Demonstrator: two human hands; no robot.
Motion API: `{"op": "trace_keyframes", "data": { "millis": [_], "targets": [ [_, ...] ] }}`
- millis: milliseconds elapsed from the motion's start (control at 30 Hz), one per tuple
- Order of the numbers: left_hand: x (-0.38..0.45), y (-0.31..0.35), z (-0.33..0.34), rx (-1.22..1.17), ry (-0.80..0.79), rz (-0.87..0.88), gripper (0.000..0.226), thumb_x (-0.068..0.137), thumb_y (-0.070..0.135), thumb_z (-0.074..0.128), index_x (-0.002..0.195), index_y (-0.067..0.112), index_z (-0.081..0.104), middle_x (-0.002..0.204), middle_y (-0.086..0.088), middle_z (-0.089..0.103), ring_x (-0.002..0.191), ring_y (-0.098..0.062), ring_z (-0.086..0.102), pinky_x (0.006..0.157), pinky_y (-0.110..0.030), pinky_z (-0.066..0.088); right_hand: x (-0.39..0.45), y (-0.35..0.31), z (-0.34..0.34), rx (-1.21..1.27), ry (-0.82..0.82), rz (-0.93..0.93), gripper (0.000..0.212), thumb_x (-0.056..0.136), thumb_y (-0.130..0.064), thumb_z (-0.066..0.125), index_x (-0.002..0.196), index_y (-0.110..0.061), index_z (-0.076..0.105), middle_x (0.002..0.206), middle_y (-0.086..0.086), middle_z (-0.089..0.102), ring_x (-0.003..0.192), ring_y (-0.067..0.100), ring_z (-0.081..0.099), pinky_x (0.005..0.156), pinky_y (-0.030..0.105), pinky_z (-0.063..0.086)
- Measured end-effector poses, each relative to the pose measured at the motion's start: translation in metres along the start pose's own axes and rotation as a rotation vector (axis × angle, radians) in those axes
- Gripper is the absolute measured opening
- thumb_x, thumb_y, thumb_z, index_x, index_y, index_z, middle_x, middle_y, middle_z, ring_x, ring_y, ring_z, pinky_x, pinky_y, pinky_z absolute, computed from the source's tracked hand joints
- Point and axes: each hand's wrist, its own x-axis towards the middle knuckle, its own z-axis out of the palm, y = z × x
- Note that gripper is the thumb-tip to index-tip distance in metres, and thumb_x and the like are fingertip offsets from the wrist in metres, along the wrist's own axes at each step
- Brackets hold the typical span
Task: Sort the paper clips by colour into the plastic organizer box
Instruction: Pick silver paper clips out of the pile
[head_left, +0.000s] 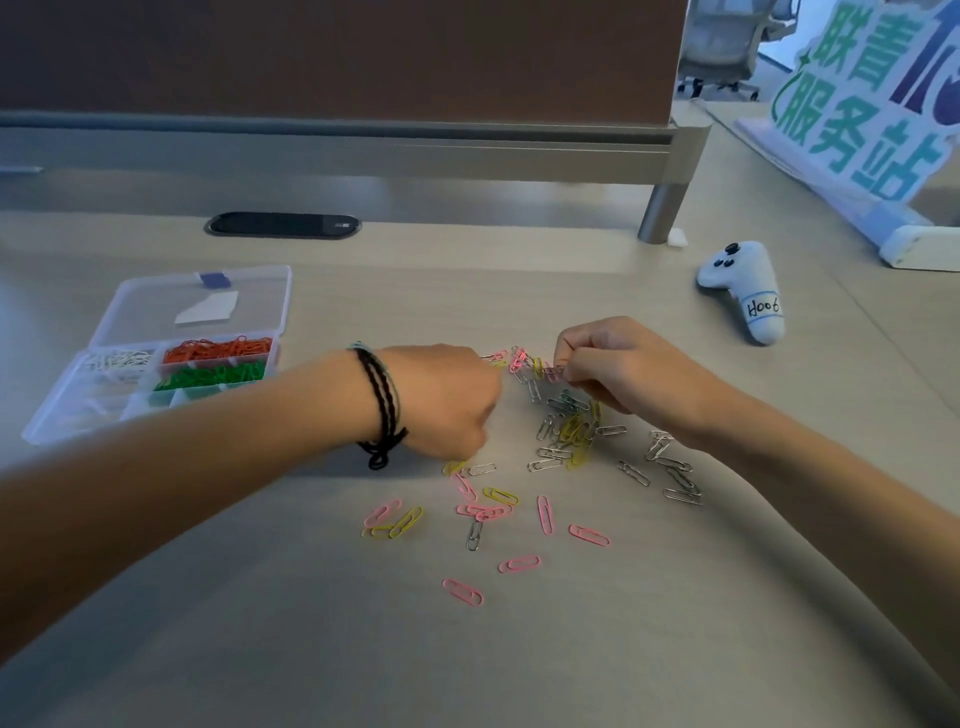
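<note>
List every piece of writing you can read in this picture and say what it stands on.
"H006", handwritten, last character unclear: on the white label round the white controller.
"服务站", large green characters: on the standing sign at the right; its upper line is cut off.
Cable grommet: small mark, too small to read.

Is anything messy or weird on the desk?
Only the loose clips: pink, yellow and silver ones lie scattered between the hands, still unsorted. The box sits open and tidy, with orange, green and white clips in separate compartments.
</note>
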Motion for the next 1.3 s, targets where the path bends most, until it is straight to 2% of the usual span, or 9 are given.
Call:
{"op": "trace_keyframes", "data": {
  "millis": [300,500,567,733,833,933,1033,1167,1300],
  "targets": [
    [0.010,0.007,-0.012,0.017,-0.067,0.046,0.019,0.082,0.021,0.056,0.067,0.012,0.050,0.064,-0.006,0.045,0.058,-0.024,0.038,0.052,-0.026,0.031,-0.005,0.001,0.000,0.002,0.030,0.012,0.016,0.073,-0.022,0.049,0.061,-0.012,0.051,0.052,-0.004,0.036,0.047,0.010,0.028,0.045,0.022,0.024],
    [0.004,0.004,-0.002,-0.069,0.094,0.041,0.022,0.080,0.026,0.059,0.066,0.009,0.057,0.060,-0.002,0.052,0.056,-0.021,0.046,0.051,-0.024,0.035,-0.009,-0.001,0.001,0.052,0.047,0.036,0.018,0.076,-0.019,0.049,0.059,-0.014,0.049,0.053,-0.003,0.036,0.047,0.009,0.028,0.046,0.023,0.023],
    [0.003,0.000,0.003,-0.368,0.164,0.058,0.021,0.083,0.025,0.056,0.066,0.013,0.054,0.053,0.006,0.048,0.052,-0.014,0.044,0.049,-0.024,0.033,-0.009,-0.002,0.001,0.110,0.059,0.035,0.028,0.086,-0.010,0.049,0.059,-0.014,0.048,0.053,-0.002,0.035,0.048,0.010,0.027,0.045,0.023,0.022],
    [-0.004,0.005,0.017,-2.128,-0.100,0.272,0.008,0.080,0.016,0.038,0.075,0.014,0.044,0.056,0.003,0.019,0.045,-0.008,0.011,0.037,-0.020,0.008,-0.007,-0.017,0.013,0.283,0.072,0.002,0.033,0.097,-0.007,0.044,0.065,-0.013,0.043,0.052,-0.004,0.032,0.049,0.011,0.023,0.044,0.022,0.019],
    [0.006,0.017,0.019,-2.562,0.154,0.165,0.013,0.077,0.017,0.035,0.071,0.012,0.046,0.059,0.002,0.025,0.049,-0.010,0.017,0.041,-0.021,0.014,0.001,-0.031,0.015,0.504,0.110,-0.022,0.029,0.094,-0.009,0.048,0.065,-0.013,0.046,0.053,-0.001,0.025,0.052,0.016,0.014,0.047,0.025,0.011],
    [0.020,0.024,0.009,-2.800,0.434,-0.055,0.014,0.076,0.017,0.038,0.066,0.011,0.045,0.065,-0.004,0.039,0.054,-0.016,0.036,0.049,-0.022,0.033,0.011,-0.044,0.016,0.501,0.203,-0.129,0.025,0.095,-0.004,0.048,0.070,-0.006,0.049,0.052,-0.004,0.030,0.045,0.008,0.022,0.041,0.019,0.019],
    [0.031,0.023,-0.003,-2.888,0.521,-0.162,0.027,0.089,0.022,0.041,0.064,0.010,0.045,0.067,-0.010,0.049,0.062,-0.024,0.050,0.063,-0.030,0.046,0.021,-0.049,0.023,0.332,0.322,-0.244,0.030,0.098,0.000,0.045,0.069,-0.008,0.045,0.052,-0.014,0.036,0.048,0.003,0.032,0.046,0.015,0.028],
    [0.035,0.022,-0.020,-2.871,0.462,-0.180,0.026,0.093,0.012,0.039,0.070,0.011,0.050,0.065,-0.010,0.055,0.060,-0.023,0.056,0.061,-0.029,0.048,0.033,-0.047,0.028,0.177,0.474,-0.353,0.027,0.095,-0.004,0.049,0.069,-0.013,0.049,0.061,-0.008,0.052,0.060,0.012,0.047,0.055,0.026,0.039],
    [0.029,0.034,-0.031,-2.896,0.294,-0.082,0.035,0.097,0.012,0.028,0.090,0.004,0.061,0.087,-0.016,0.065,0.082,-0.028,0.061,0.081,-0.033,0.047,0.035,-0.047,0.025,-0.080,0.427,-0.432,0.020,0.091,-0.007,0.057,0.072,-0.012,0.058,0.068,-0.005,0.060,0.068,0.013,0.057,0.064,0.033,0.047]
  ]
}}
